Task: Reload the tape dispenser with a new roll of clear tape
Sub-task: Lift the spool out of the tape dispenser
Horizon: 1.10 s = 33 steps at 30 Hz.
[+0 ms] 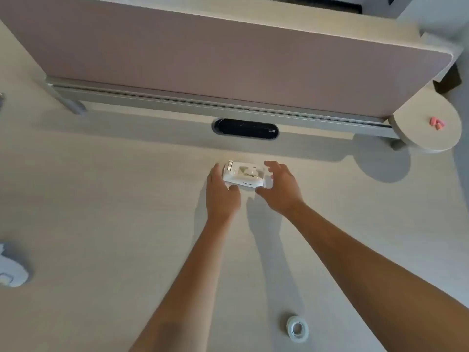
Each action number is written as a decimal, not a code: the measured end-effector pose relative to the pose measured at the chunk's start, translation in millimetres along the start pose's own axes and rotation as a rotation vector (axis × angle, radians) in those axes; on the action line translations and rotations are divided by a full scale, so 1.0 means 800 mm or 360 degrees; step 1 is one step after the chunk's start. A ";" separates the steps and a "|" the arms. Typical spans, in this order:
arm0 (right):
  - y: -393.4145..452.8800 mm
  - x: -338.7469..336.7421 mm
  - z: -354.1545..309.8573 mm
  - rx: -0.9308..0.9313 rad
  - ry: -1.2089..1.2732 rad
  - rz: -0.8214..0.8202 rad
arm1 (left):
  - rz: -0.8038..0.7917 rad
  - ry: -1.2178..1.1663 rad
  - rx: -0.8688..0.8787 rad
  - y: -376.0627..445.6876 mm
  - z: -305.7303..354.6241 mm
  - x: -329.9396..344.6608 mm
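A white tape dispenser point(242, 175) lies on the pale desk point(114, 199), its roll bay facing up with no tape in it. My left hand point(222, 191) is at its left end, fingers and thumb touching the body. My right hand point(280, 189) curves around its right end with fingers spread; whether it touches is unclear. A roll of clear tape point(297, 327) lies flat on the desk near the front, under my right forearm's side, apart from both hands.
A pink-grey divider panel point(203, 54) on a rail stands behind the dispenser. A dark oval cable port point(246, 129) sits just beyond it. A round side shelf point(429, 128) holds pink bits point(437, 123). A white object point(10, 270) lies at the left edge.
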State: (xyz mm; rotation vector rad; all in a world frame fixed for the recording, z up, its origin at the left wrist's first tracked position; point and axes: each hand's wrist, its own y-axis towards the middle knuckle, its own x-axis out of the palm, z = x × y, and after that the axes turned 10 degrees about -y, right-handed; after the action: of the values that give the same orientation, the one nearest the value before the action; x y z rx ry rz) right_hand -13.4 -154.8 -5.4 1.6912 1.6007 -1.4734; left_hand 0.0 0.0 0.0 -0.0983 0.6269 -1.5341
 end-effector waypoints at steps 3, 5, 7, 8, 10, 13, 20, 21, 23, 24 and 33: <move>0.018 0.010 -0.006 -0.0166 -0.0203 -0.0045 | -0.0076 0.0013 0.0036 0.021 -0.013 0.009; 0.024 0.015 -0.007 -0.0203 -0.0261 -0.0020 | -0.0104 -0.0019 0.0084 0.025 -0.021 0.011; 0.026 0.020 -0.005 -0.0216 -0.0284 0.0034 | -0.0111 -0.0034 0.0121 0.022 -0.030 0.012; 0.024 0.020 -0.006 -0.0222 -0.0309 0.0051 | -0.0104 -0.0030 0.0145 0.019 -0.032 0.010; 0.019 0.020 -0.003 -0.0217 -0.0328 0.0052 | -0.0093 -0.0011 0.0159 0.013 -0.042 0.009; -0.003 0.024 0.001 -0.0224 -0.0331 0.0034 | -0.0090 0.0024 0.0142 -0.010 -0.052 0.006; -0.076 0.043 0.011 -0.0252 -0.0307 -0.0003 | -0.0142 0.0132 0.0078 -0.080 -0.088 -0.008; -0.087 0.048 0.014 -0.0257 -0.0301 -0.0005 | -0.0152 0.0149 0.0081 -0.090 -0.094 -0.011; -0.110 0.056 0.019 -0.0267 -0.0295 -0.0003 | -0.0174 0.0178 0.0067 -0.110 -0.106 -0.018; -0.122 0.060 0.021 -0.0274 -0.0293 -0.0003 | -0.0184 0.0194 0.0054 -0.120 -0.111 -0.021; -0.206 0.095 0.051 -0.0393 -0.0238 0.0099 | -0.0154 0.0302 0.0153 -0.200 -0.168 -0.036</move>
State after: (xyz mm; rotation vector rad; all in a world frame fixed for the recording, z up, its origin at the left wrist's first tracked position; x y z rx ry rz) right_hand -191.8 -106.3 -24.7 1.4459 1.5628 -1.2809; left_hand -199.4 59.8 -33.3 0.0924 0.7049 -1.6773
